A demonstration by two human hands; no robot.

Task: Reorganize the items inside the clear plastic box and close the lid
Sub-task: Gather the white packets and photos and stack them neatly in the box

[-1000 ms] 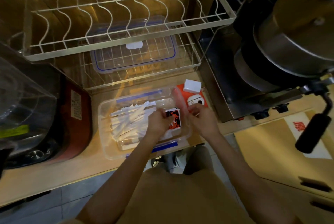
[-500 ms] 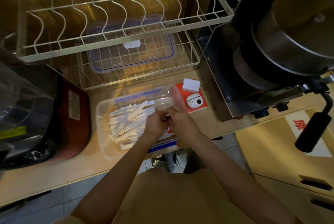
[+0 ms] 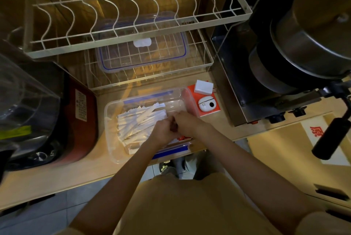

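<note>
The clear plastic box (image 3: 112,151) sits open on the wooden counter, with blue clips on its long sides. Several white paper sticks (image 3: 136,121) lie in a loose pile in its left half. My left hand (image 3: 163,132) and my right hand (image 3: 190,124) are pressed together inside the box's right half, fingers closed. They cover a small red packet (image 3: 182,137), of which only a red sliver shows below the hands. The clear lid (image 3: 141,52) with a blue seal lies on the lower shelf of the wire rack behind the box.
A white wire dish rack (image 3: 133,7) overhangs the counter. A white charger (image 3: 204,87) and a white earbud case (image 3: 208,104) lie on an orange card right of the box. A red appliance (image 3: 83,121) stands left; a steel pot (image 3: 313,35) and black handle (image 3: 330,138) are right.
My right hand has moved left from the box's right rim into the box and joined my left hand. The red packet, plainly visible before, is now almost hidden under both hands.
</note>
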